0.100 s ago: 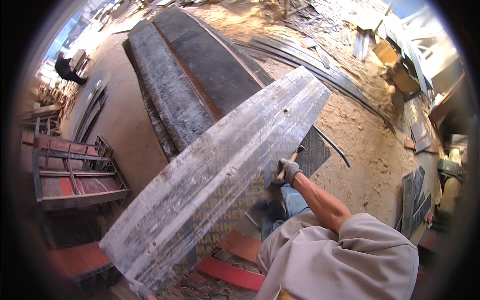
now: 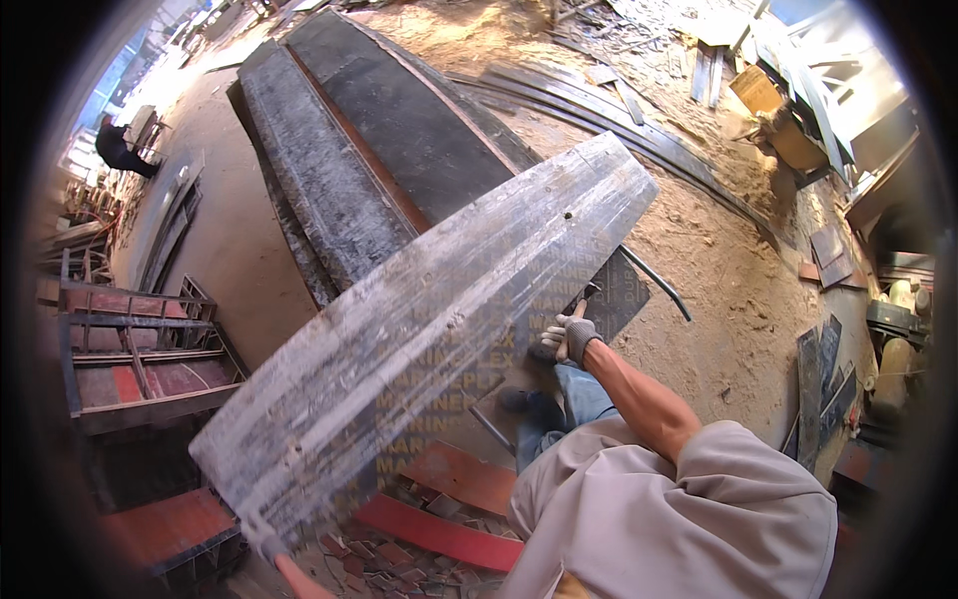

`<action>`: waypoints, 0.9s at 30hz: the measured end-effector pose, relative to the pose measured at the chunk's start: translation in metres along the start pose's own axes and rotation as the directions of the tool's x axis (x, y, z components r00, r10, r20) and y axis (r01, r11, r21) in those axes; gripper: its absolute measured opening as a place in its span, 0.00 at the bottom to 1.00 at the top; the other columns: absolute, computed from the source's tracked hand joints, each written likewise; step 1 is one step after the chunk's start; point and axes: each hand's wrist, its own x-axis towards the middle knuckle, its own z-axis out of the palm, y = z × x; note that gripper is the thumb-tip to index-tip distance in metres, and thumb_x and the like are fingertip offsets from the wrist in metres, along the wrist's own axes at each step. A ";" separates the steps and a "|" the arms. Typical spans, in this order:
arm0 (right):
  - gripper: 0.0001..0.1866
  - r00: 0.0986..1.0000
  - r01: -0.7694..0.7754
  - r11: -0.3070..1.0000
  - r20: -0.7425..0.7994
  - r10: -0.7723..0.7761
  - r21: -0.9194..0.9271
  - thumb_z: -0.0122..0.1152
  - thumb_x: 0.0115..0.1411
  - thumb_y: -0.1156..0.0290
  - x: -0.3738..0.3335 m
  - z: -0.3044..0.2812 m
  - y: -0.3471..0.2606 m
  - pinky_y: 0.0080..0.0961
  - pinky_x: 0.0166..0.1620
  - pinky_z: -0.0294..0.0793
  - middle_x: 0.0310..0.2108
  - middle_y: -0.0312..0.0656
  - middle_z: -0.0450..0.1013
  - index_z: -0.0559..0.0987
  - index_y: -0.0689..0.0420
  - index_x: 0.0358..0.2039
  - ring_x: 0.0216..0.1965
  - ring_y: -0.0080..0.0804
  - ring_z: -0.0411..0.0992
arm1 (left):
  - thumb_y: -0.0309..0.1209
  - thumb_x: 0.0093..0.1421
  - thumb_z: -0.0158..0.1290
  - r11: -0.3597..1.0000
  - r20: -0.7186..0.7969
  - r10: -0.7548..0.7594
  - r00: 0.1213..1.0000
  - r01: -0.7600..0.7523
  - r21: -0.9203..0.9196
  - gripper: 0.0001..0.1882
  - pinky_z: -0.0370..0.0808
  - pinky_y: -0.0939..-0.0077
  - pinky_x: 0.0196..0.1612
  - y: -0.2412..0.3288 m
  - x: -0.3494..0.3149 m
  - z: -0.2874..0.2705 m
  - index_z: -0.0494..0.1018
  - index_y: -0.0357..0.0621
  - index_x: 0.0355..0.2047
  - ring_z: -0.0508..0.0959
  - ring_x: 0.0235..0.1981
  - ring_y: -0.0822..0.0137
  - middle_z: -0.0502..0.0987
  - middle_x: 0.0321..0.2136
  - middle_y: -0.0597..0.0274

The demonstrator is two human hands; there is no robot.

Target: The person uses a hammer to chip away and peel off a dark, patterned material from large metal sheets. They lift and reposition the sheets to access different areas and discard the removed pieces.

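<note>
A long grey, white-streaked plywood panel point(image 2: 429, 319) with yellow print slants across the middle of the view. At its near left corner my left hand point(image 2: 261, 539), gloved and somewhat blurred, grips the edge. My right hand point(image 2: 573, 337), in a grey glove, is closed around the wooden handle of a hammer point(image 2: 587, 299) beside the panel's right edge. The hammer's dark head points away from me. Below the panel's right end lies a darker printed sheet point(image 2: 624, 307). A bent dark metal bar point(image 2: 654, 283) sticks out beyond it.
Large dark panels point(image 2: 389, 120) lie stacked ahead. Metal frames with red boards point(image 2: 150, 349) stand at left. Red strips point(image 2: 439, 531) and small scraps lie below. Long planks point(image 2: 599, 110) rest on sandy ground. A person in dark clothes point(image 2: 122, 148) is far left.
The whole view has shifted slightly, so most things sit a little farther left. More of my left forearm shows. My right hand stays on the hammer.
</note>
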 end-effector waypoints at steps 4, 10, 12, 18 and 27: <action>0.16 0.935 0.317 0.754 0.056 -0.350 -0.576 0.63 0.67 0.58 -0.065 -0.036 -0.037 0.29 0.21 0.69 0.24 0.40 0.74 0.77 0.60 0.31 0.20 0.27 0.71 | 0.54 0.68 0.55 0.985 -0.025 0.153 0.988 -0.154 -0.072 0.37 0.71 0.59 0.61 0.114 -0.010 0.124 0.65 0.44 0.68 0.74 0.60 0.48 0.72 0.62 0.40; 0.22 0.647 0.477 0.094 0.277 -0.711 -0.874 0.68 0.64 0.53 -0.155 -0.022 -0.120 0.33 0.31 0.76 0.25 0.40 0.76 0.77 0.62 0.36 0.27 0.31 0.77 | 0.52 0.68 0.55 0.830 0.093 0.537 0.838 -0.506 -0.235 0.36 0.69 0.53 0.64 0.322 -0.138 0.307 0.64 0.42 0.68 0.71 0.63 0.39 0.71 0.63 0.35; 0.18 0.588 0.651 0.130 0.389 -0.709 -0.747 0.68 0.65 0.58 -0.165 0.003 -0.151 0.27 0.29 0.75 0.26 0.37 0.76 0.76 0.62 0.40 0.26 0.25 0.75 | 0.54 0.68 0.54 0.796 0.112 0.599 0.793 -0.575 -0.190 0.38 0.65 0.52 0.67 0.383 -0.167 0.348 0.64 0.40 0.68 0.67 0.66 0.39 0.68 0.65 0.35; 0.16 0.766 0.622 0.378 0.434 -0.475 -0.685 0.60 0.70 0.56 -0.109 0.122 -0.226 0.23 0.20 0.69 0.22 0.33 0.69 0.71 0.56 0.36 0.17 0.20 0.67 | 0.63 0.70 0.43 0.855 0.203 0.484 0.851 -0.509 0.097 0.44 0.53 0.47 0.73 0.496 -0.191 0.461 0.54 0.43 0.74 0.55 0.74 0.40 0.54 0.73 0.39; 0.16 0.802 0.478 0.036 0.419 -0.426 -0.878 0.56 0.68 0.62 0.036 0.267 -0.225 0.27 0.22 0.75 0.26 0.39 0.74 0.71 0.63 0.44 0.20 0.25 0.75 | 0.63 0.70 0.41 0.873 -0.026 0.456 0.889 -0.442 0.204 0.47 0.42 0.44 0.76 0.490 -0.214 0.562 0.48 0.41 0.76 0.43 0.77 0.42 0.46 0.76 0.42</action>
